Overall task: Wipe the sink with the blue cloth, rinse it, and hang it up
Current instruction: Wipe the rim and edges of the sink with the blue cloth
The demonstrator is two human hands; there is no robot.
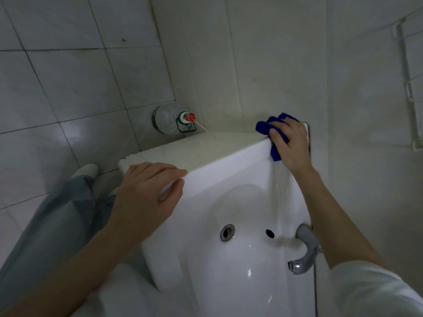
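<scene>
Blue cloth (265, 127) on sink (229, 164) edge; tap (306, 250), bottle (165, 118) nearby

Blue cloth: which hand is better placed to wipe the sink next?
Right. The right hand holds the blue cloth on the sink rim; the left hand only grips the sink's edge.

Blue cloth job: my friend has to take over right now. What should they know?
Right hand grips the blue cloth, pressing it on the far rim corner of the sink.
Left hand holds the sink's side rim.
Done: wiping is underway; how much is wiped cannot be told.
Left: finish wiping, rinse the cloth at the tap, hang it up.
</scene>
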